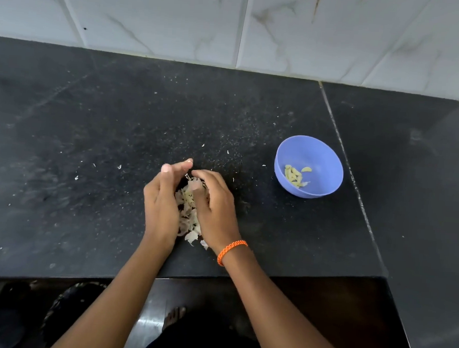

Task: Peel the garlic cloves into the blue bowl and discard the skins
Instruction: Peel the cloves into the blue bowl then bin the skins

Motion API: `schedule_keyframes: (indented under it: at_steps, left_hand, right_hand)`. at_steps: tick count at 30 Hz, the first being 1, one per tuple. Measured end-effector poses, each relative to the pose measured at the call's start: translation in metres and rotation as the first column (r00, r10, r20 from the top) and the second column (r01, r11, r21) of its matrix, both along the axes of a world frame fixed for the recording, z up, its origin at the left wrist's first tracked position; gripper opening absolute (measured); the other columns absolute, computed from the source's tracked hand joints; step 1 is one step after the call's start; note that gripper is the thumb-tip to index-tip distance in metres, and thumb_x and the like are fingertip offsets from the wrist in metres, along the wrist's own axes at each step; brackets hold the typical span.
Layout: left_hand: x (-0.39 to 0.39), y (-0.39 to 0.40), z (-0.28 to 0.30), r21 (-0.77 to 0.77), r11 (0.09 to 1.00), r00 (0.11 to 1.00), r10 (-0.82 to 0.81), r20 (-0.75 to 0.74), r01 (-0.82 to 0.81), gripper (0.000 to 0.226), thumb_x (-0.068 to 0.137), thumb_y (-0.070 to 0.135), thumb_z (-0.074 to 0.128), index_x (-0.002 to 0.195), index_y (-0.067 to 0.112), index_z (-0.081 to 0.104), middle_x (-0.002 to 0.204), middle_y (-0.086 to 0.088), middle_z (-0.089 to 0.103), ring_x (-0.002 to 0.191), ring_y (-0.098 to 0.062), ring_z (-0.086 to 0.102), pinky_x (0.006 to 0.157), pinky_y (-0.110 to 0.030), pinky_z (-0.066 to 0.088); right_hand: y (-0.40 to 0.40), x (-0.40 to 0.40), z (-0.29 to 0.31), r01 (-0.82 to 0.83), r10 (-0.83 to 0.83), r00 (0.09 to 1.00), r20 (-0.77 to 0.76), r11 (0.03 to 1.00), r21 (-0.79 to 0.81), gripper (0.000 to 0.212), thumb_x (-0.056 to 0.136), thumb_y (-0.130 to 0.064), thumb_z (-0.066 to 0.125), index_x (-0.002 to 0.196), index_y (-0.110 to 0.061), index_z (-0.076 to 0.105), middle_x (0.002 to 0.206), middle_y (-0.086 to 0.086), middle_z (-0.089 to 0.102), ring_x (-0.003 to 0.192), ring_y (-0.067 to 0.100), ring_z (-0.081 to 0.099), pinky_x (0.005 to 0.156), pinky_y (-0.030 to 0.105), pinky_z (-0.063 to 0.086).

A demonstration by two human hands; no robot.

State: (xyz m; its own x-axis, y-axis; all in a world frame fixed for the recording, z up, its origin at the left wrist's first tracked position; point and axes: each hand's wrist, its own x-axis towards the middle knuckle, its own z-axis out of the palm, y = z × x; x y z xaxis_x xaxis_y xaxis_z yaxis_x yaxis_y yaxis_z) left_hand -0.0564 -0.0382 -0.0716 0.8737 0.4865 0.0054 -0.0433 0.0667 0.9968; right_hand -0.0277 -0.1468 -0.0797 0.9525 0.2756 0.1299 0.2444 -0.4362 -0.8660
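Over on the left stretch of the black stone worktop (pixel 63 142) there is little but scattered white flecks and a few stray bits of papery skin. Moving toward the middle, not far from the front edge, the person's left hand (pixel 160 204) stands on its side with the palm turned inward, its fingers held together and bent only loosely, the tips blurred so their exact set is hard to read. It presses against a pile of garlic skins (pixel 189 211), pale and flaky, which lies between the two hands. On the other side of that pile the right hand (pixel 215 208) comes in the same way, fingers together and curved over the top of the skins, cupping rather than pinching them; a few loose flakes poke out near the wrists toward the front edge. An orange braided wristband (pixel 231 251) sits round the right wrist. Further right, well apart from the hands and close to the seam where the worktop meets the next slab, stands the blue bowl (pixel 323 155), upright, with a small cluster of peeled garlic cloves (pixel 294 175) lying in its bottom. Behind all this, along the back edge, runs a wall of white marbled tiles (pixel 285 29).
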Motion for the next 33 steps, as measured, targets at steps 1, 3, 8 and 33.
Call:
schedule_keyframes:
  at_steps: [1, 3, 8, 33]
  left_hand:
    - [0.0, 0.004, 0.002, -0.046, 0.999, 1.0, 0.007, -0.009, -0.007, 0.051, 0.12, 0.034, 0.032, 0.126, 0.008, 0.075, 0.13, -0.001, 0.077, 0.13, -0.014, 0.068, 0.118, -0.045, 0.049]
    - [-0.001, 0.009, 0.004, -0.105, 0.994, 1.0, 0.011, -0.021, -0.013, 0.053, 0.12, 0.035, 0.031, 0.126, 0.006, 0.075, 0.13, -0.002, 0.077, 0.13, -0.016, 0.069, 0.118, -0.045, 0.049]
    - [-0.001, 0.008, 0.004, -0.136, 0.99, 0.999, 0.033, -0.023, -0.036, 0.048, 0.119, 0.031, 0.036, 0.123, 0.002, 0.075, 0.128, -0.006, 0.078, 0.129, -0.018, 0.07, 0.118, -0.046, 0.049]
    - [-0.003, -0.001, -0.002, 0.076, 0.991, 0.993, 0.112, -0.024, -0.11, 0.037, 0.117, 0.019, 0.044, 0.113, 0.006, 0.078, 0.116, -0.007, 0.079, 0.114, -0.024, 0.073, 0.094, -0.033, 0.06]
  right_hand:
    - [-0.007, 0.0, 0.002, -0.061, 0.073, 0.995, 0.071, 0.985, -0.162, 0.046, 0.107, -0.04, 0.056, 0.147, -0.016, 0.057, 0.151, -0.003, 0.052, 0.143, 0.012, 0.044, 0.121, 0.034, 0.039]
    - [-0.015, -0.003, 0.0, -0.102, 0.228, 0.956, 0.187, 0.85, -0.517, 0.075, 0.097, -0.066, 0.054, 0.157, -0.022, 0.045, 0.164, 0.001, 0.038, 0.153, 0.019, 0.03, 0.127, 0.037, 0.025]
    - [-0.014, -0.006, -0.006, -0.085, 0.332, 0.915, 0.229, 0.713, -0.696, 0.086, 0.092, -0.076, 0.048, 0.163, -0.029, 0.033, 0.169, 0.006, 0.029, 0.155, 0.026, 0.029, 0.128, 0.05, 0.023]
    - [0.002, 0.039, -0.018, -0.087, 0.534, 0.639, 0.554, 0.765, -0.638, 0.02, 0.098, -0.012, 0.05, 0.095, -0.006, 0.069, 0.073, 0.009, 0.065, 0.054, 0.029, 0.065, 0.038, 0.035, 0.042]
